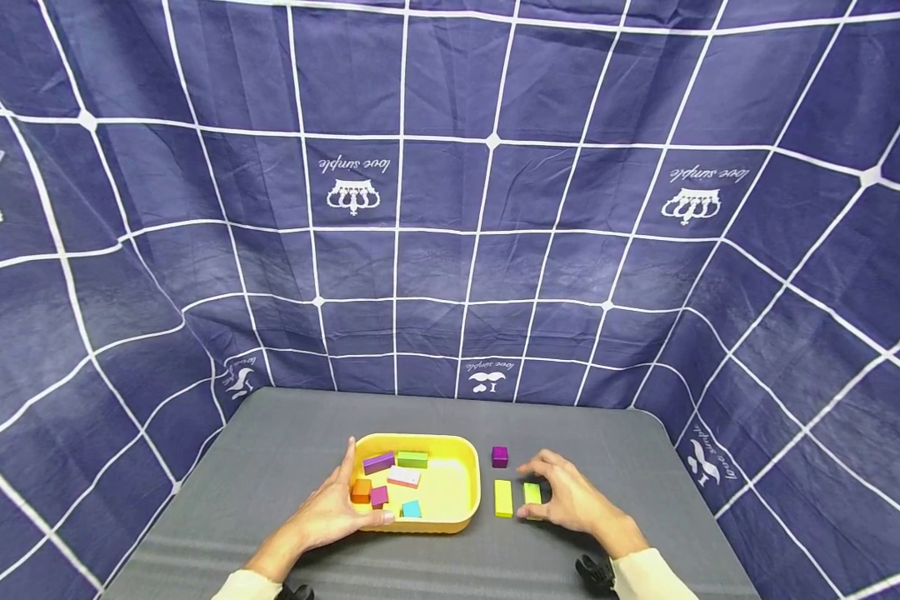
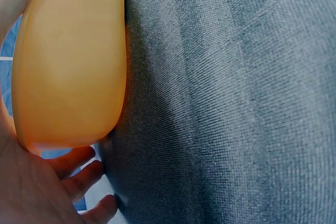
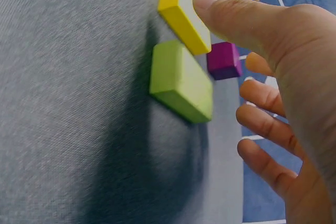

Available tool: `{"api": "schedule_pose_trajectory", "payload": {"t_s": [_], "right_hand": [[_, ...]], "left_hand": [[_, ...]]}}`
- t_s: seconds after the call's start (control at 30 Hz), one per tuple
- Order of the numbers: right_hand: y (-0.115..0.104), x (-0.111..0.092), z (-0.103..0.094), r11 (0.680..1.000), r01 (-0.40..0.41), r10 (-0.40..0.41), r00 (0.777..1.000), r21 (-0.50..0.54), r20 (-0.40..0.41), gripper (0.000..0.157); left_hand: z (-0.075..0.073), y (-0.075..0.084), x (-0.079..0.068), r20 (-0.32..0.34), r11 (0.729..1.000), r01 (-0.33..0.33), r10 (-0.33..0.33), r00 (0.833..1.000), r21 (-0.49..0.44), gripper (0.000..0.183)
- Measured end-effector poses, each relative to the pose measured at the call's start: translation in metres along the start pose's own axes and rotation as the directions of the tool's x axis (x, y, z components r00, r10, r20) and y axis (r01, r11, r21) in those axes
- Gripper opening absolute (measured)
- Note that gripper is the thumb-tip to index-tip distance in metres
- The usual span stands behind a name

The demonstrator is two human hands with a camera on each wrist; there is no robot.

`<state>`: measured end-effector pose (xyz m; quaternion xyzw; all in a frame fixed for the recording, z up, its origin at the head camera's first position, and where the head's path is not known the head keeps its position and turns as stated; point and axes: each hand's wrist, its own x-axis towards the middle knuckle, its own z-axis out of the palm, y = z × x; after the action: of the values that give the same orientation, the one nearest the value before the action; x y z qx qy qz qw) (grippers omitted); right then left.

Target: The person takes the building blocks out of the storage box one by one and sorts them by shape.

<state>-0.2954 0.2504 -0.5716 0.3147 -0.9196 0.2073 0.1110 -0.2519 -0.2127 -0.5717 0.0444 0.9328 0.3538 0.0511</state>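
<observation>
My left hand (image 1: pixel 331 510) grips the left end of a yellow plastic tub (image 1: pixel 471 521), thumb along the near rim and index finger up at the far left corner. In the left wrist view the tub wall (image 2: pixel 73 72) lies against the palm, with the other fingers below its end. My right hand (image 1: pixel 570 498) hovers over a light green block (image 3: pixel 181 85), thumb and fingers spread with nothing between them. A yellow block (image 1: pixel 503 498) lies just left of the green one. Beyond them sits a purple cube (image 1: pixel 500 457).
Inside the tub lie a purple block (image 1: pixel 378 463), a green block (image 1: pixel 412 459), a pale pink-edged block (image 1: pixel 403 476), an orange cube (image 1: pixel 362 491), a magenta cube (image 1: pixel 378 497) and a blue block (image 1: pixel 411 509). A grey cloth (image 1: pixel 285 433) covers the table; a blue checked curtain (image 1: pixel 450 267) surrounds it.
</observation>
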Motion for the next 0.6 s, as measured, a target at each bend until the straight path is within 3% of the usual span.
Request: {"api": "schedule_pose_trajectory", "payload": {"t_s": [0.6], "right_hand": [[-0.037,0.038,-0.008,0.994,0.101,-0.102,0.994,-0.033,-0.030,0.055]], "left_hand": [[-0.001,0.000,-0.001,-0.008,1.000,-0.003,0.003,1.000,0.002,0.161]]}}
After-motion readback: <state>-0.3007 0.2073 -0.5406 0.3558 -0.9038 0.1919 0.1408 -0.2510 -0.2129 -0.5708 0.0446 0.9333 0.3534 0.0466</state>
